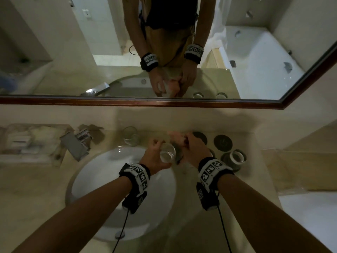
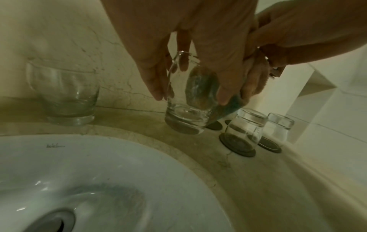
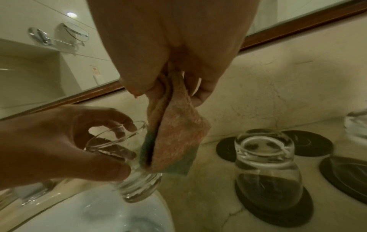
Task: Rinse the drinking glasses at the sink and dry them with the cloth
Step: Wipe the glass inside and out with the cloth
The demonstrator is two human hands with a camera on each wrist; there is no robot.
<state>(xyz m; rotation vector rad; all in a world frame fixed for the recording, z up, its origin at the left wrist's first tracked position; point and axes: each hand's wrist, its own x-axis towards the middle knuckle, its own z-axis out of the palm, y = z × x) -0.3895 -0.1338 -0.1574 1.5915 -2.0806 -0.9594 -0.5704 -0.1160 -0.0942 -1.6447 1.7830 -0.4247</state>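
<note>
My left hand (image 1: 158, 153) grips a clear drinking glass (image 1: 167, 153) by its sides, tilted, above the right rim of the white sink (image 1: 102, 183). My right hand (image 1: 191, 147) pinches a folded pink-and-green cloth (image 3: 175, 135), which hangs down against the right side of the glass (image 3: 132, 182). Through the glass wall (image 2: 186, 114) the cloth (image 2: 200, 87) shows as a dark patch. A second glass (image 1: 130, 136) stands upright on the counter behind the sink. An upturned glass (image 3: 266, 169) rests on a dark coaster to the right.
A chrome faucet (image 1: 77, 143) stands left of the basin, with a tray of toiletries (image 1: 32, 143) beyond it. Dark round coasters (image 1: 222, 142) lie on the marble counter at the right. Another upturned glass (image 2: 281, 125) stands near the side wall. A framed mirror (image 1: 164, 102) runs along the back.
</note>
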